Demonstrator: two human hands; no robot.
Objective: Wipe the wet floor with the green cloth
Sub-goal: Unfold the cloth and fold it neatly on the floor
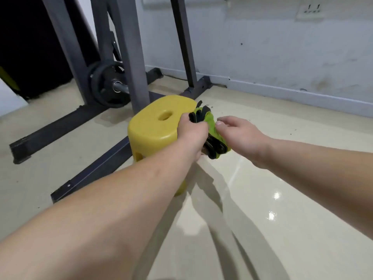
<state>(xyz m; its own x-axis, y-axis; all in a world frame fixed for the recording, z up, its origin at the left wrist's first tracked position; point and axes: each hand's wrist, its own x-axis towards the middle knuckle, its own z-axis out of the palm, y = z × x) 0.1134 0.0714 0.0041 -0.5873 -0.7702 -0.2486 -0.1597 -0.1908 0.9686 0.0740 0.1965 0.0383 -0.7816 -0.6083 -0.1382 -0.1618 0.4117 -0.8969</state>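
Note:
A green cloth [212, 126] with black parts is bunched in my left hand [192, 134], held in the air at the right edge of a yellow plastic stool [155, 126]. My left fingers are closed around the cloth. My right hand [238, 134] hovers just to the right of it, fingers loosely spread, thumb close to the green fabric; I cannot tell if it touches. The glossy cream floor [262, 209] below shows bright reflections and looks wet.
A dark metal weight rack [129, 57] with a black weight plate [107, 85] stands behind the stool, its base bars running across the floor at left. A white wall with a skirting board [302, 96] runs along the back right. Small dark debris lies near the wall.

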